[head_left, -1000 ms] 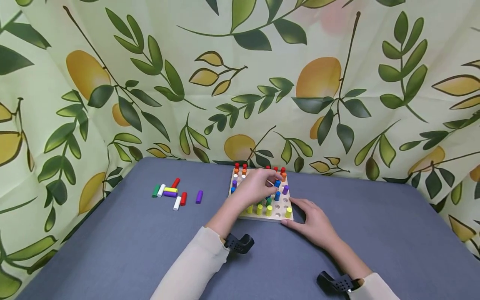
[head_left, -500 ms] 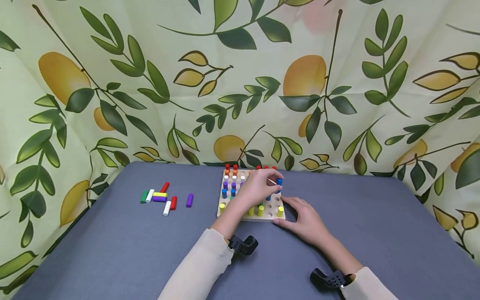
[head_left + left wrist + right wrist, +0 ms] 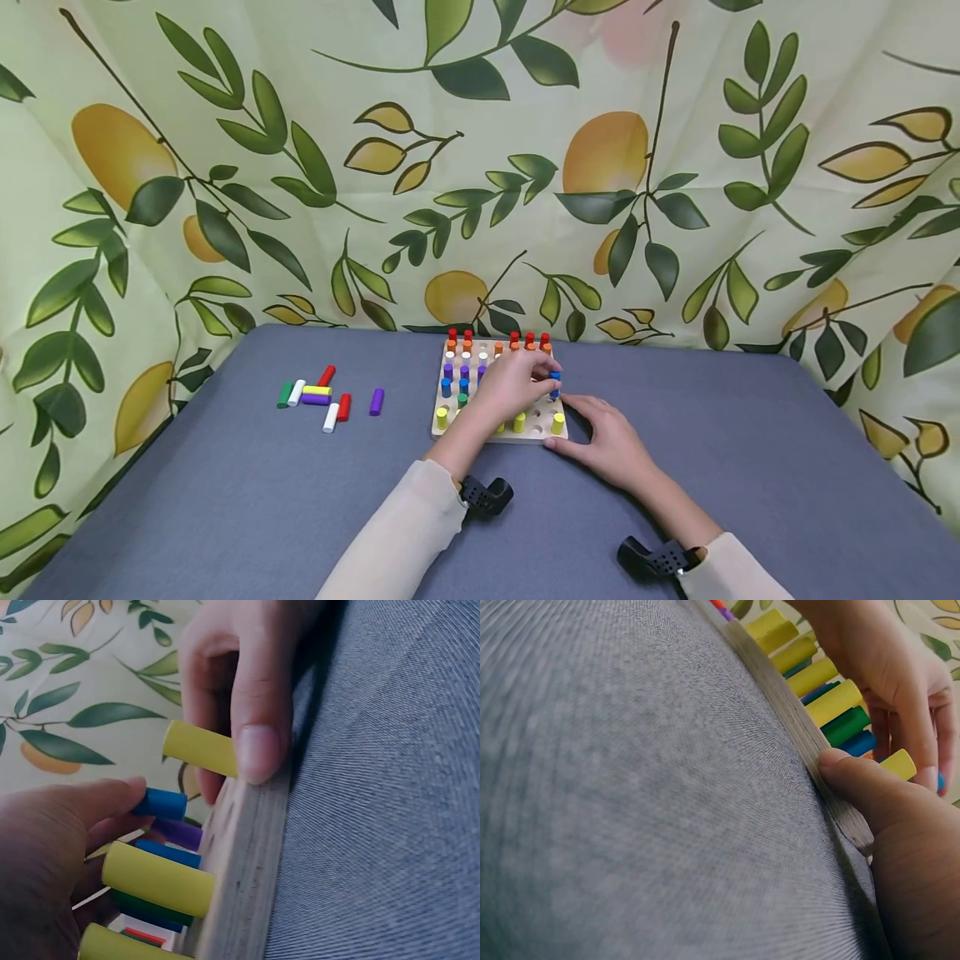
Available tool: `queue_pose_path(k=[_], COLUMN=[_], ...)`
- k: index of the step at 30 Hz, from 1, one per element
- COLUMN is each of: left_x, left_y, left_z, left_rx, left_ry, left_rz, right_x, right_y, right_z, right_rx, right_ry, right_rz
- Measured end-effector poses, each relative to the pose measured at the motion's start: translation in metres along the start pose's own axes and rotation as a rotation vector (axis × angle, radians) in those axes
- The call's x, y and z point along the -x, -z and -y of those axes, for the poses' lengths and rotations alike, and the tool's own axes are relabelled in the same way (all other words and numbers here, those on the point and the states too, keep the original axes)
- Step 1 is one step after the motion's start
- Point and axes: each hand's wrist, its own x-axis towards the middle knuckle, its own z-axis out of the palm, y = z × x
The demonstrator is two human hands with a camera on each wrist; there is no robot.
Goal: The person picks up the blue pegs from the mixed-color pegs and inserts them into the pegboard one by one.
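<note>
My left hand is over the right part of a wooden pegboard and pinches a blue peg between thumb and fingers. In the left wrist view the blue peg sticks out from the fingertips; its lower end stands at or just over the board, I cannot tell which. My right hand holds the board's near right corner, thumb on the front edge, beside a yellow peg. Rows of red, orange, white, purple, blue, green and yellow pegs stand in the board, partly hidden by my left hand.
Left of the board, loose pegs lie on the grey-blue table: a lone purple peg, a green peg, a yellow peg and several others. Behind the table hangs a leaf-and-fruit patterned cloth.
My left hand has carried the blue peg right across the board, then lowered it toward the right-hand column. My right hand stays at the corner. The head view has shifted slightly.
</note>
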Motion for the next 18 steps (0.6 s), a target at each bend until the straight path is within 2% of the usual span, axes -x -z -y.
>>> queue_pose_path(k=[18], left_x=[-0.0009], left_y=[-0.0078], left_z=[0.0028], left_rx=[-0.040], left_ry=[0.026], left_rz=[0.042], right_x=[-0.0006], right_y=[-0.0018], right_z=[-0.0007], right_rx=[-0.001], right_ry=[0.002], right_rz=[-0.001])
